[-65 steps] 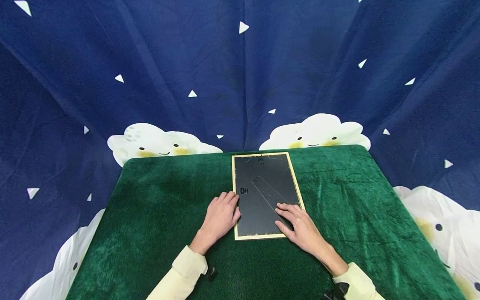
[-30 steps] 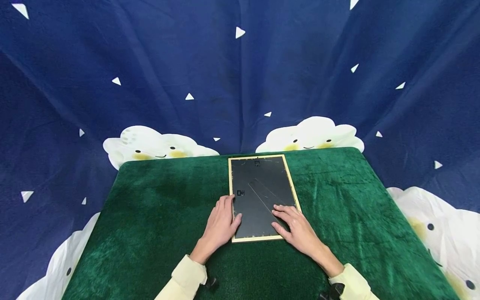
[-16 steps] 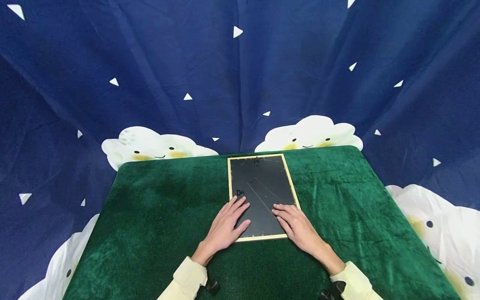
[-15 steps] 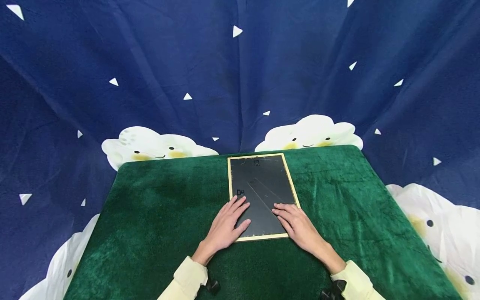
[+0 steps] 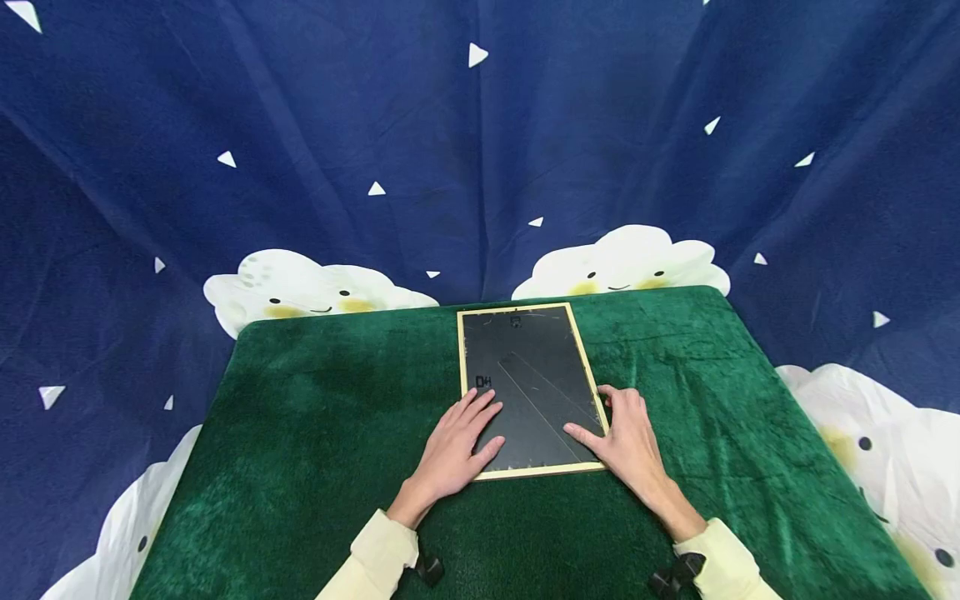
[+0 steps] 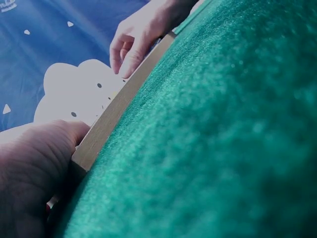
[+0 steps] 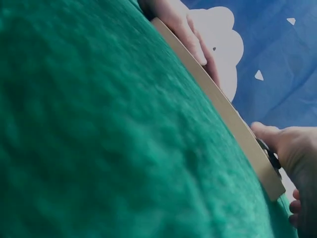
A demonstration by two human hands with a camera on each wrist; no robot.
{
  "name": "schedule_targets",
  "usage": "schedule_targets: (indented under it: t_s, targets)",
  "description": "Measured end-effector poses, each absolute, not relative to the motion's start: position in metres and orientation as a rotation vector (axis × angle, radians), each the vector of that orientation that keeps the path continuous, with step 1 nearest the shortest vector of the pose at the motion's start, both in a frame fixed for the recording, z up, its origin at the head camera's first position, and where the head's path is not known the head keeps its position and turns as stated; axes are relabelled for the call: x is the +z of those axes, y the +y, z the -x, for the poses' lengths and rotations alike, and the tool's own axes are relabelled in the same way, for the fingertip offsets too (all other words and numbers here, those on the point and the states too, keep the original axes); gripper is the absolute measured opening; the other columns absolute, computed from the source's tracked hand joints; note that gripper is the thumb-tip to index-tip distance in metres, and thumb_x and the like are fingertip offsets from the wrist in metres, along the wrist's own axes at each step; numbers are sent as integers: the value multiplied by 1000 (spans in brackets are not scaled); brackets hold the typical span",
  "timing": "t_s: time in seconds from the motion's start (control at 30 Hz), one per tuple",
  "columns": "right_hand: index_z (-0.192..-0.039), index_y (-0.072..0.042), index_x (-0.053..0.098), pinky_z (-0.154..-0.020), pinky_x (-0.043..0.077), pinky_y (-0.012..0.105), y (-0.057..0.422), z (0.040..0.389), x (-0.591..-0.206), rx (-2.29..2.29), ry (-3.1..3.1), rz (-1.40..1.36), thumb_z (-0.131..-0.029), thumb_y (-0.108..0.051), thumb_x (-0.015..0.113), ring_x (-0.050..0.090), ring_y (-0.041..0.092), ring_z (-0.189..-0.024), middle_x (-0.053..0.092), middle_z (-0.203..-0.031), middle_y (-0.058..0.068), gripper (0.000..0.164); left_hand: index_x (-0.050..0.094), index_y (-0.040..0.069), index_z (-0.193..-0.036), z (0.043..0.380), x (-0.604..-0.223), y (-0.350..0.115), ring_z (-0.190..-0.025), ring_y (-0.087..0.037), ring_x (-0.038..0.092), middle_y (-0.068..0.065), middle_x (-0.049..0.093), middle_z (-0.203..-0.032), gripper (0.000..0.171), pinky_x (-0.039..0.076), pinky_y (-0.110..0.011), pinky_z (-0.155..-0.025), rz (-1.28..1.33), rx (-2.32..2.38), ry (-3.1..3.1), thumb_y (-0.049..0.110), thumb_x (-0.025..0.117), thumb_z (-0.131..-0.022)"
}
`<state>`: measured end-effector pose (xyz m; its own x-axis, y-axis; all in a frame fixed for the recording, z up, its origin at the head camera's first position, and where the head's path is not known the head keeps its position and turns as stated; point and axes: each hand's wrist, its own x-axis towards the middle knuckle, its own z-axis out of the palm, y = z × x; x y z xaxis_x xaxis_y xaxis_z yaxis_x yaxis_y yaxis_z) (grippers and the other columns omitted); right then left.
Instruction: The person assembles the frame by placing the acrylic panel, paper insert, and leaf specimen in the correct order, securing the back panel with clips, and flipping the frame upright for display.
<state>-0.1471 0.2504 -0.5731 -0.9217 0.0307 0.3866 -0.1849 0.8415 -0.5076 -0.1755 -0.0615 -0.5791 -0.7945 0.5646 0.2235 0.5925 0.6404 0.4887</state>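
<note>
Head view: a picture frame (image 5: 528, 383), back side up, is being supported by a desk (image 5: 330, 392) just below and right of centre. Pale wooden edging is being shown round its black backing. The backing is being crossed by a slanting stand (image 5: 542, 400); a small black hanger (image 5: 483, 382) is being seen near the left edge, another at the top. The lower left of the backing is being touched by the left hand (image 5: 453, 450), fingers straight and spread, that grip apart. The lower right edge is being held by the right hand (image 5: 628, 437), thumb laid on the backing and fingers bent over the side, that grip clamped on the picture frame. Pale sleeves (image 5: 375, 554) are being shown at bottom centre-left and bottom right. The upper half is being filled by a blue curtain (image 5: 337, 108) printed with white clouds (image 5: 622, 262) and triangles.

Left wrist view: a wooden side (image 6: 124, 96) is being seen running diagonally above green cloth. The left hand is being cut off at lower left; the right thumb is being rested on the picture frame at upper centre.

Right wrist view: the near corner is being bordered by the right hand at lower right. A dark piece (image 7: 270, 154), unclear, is being glimpsed beneath the thumb. The left fingers are being laid over the picture frame at upper centre.
</note>
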Motion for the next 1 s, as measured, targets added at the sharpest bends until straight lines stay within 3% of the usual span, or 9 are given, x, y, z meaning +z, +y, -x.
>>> schedule_targets:
  t_s: [0.13, 0.43, 0.6, 1.0]
  targets:
    - [-137, -2, 58, -76, 42, 43, 254, 149, -575, 858, -2660, -68, -74, -53, 92, 51, 26, -95, 55, -110, 14, 88, 49, 16, -157, 175, -578, -62, -159, -30, 22, -4, 36, -168, 58, 24, -55, -125, 997, -872, -2797, 45, 52, -107]
    - [-129, 0, 65, -91, 46, 52, 257, 148, -577, 947, -2620, -142, -75, -41, 94, 57, 31, -111, 61, -123, 16, 73, 48, 18, -158, 176, -578, -62, -160, -28, 21, -2, 36, -169, 58, 24, -53, -125, 988, -844, -2804, 47, 50, -108]
    - [-129, 1, 66, -89, 47, 51, 263, 149, -578, 993, -2603, -208, -77, -31, 94, 59, 31, -110, 62, -125, 17, 67, 49, 17, -157, 175, -579, -62, -159, -29, 22, -3, 36, -168, 58, 24, -55, -125, 990, -857, -2794, 47, 51, -107]
    - [-124, -3, 70, -81, 45, 32, 270, 154, -579, 996, -2578, -254, -86, -23, 88, 60, 21, -98, 67, -114, 10, 46, 48, 18, -158, 175, -579, -62, -160, -28, 21, -2, 35, -169, 59, 24, -54, -125, 995, -828, -2814, 48, 49, -108]
